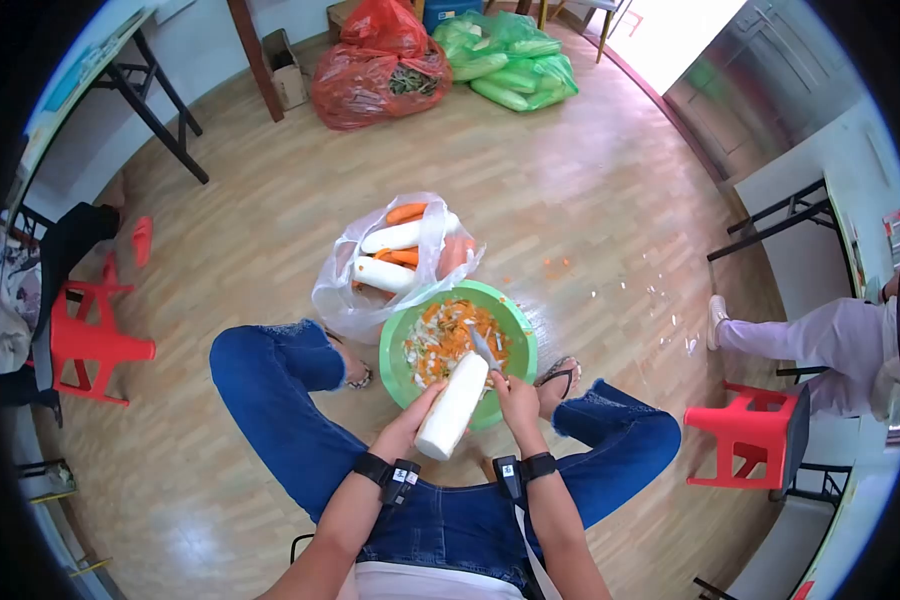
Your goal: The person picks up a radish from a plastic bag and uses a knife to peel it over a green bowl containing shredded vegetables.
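My left hand (416,418) is closed around a peeled white radish (454,405), which tilts up to the right above a green basin (527,340). In my right hand (516,398) is a small knife (484,349); its grey blade points up and left, close to the radish's upper end. My fingers hide its handle. Bits of orange and white vegetable (457,331) lie in the basin between my feet. Just beyond it, a clear plastic bag (338,290) holds white radishes (394,237) and carrots (406,213).
Red bags (380,85) and green bags (515,75) of vegetables stand by the far wall. Red stools (95,335) are at left and right. On the right a person in light trousers (800,338) is near a table. Scraps (690,345) dot the floor.
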`<state>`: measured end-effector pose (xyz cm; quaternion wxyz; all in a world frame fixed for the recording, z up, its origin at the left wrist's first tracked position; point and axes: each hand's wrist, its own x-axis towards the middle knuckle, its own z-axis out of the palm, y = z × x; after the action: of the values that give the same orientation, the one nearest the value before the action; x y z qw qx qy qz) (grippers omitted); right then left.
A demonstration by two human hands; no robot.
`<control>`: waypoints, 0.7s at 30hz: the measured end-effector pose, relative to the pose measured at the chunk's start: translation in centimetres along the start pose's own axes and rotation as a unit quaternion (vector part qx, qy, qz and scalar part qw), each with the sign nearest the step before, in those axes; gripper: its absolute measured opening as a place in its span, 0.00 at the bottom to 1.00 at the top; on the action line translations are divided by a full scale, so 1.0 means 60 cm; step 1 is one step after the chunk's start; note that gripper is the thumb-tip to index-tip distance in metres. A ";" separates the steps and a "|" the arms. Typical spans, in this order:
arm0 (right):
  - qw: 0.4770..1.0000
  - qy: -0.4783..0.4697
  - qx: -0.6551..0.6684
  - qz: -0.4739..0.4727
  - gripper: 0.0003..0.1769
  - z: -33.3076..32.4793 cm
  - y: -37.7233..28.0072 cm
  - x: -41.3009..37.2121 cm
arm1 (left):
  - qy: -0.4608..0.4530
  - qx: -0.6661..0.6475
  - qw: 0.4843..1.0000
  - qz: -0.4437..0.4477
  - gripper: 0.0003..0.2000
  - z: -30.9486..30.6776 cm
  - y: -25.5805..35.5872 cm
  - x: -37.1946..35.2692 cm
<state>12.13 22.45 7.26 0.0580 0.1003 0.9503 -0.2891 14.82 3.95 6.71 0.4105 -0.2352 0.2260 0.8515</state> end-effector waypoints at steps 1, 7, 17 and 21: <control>1.000 -0.004 0.016 0.020 0.26 0.000 -0.001 -0.001 | 0.001 -0.003 1.000 0.002 0.26 -0.005 -0.001 0.002; 0.993 -0.083 -0.039 -0.075 0.25 -0.030 -0.045 -0.031 | 0.088 0.066 0.994 0.015 0.22 -0.023 -0.005 0.019; 0.999 -0.004 -0.044 -0.009 0.25 0.016 0.011 0.004 | 0.133 0.191 0.972 -0.025 0.21 0.015 0.005 -0.004; 0.998 -0.049 -0.030 -0.018 0.25 -0.022 -0.033 -0.023 | 0.140 0.197 0.970 -0.011 0.21 0.001 -0.003 0.008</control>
<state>12.95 21.38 9.66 0.1018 0.0674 0.9561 -0.2664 14.68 4.35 6.43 0.4222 -0.2688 0.4416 0.7446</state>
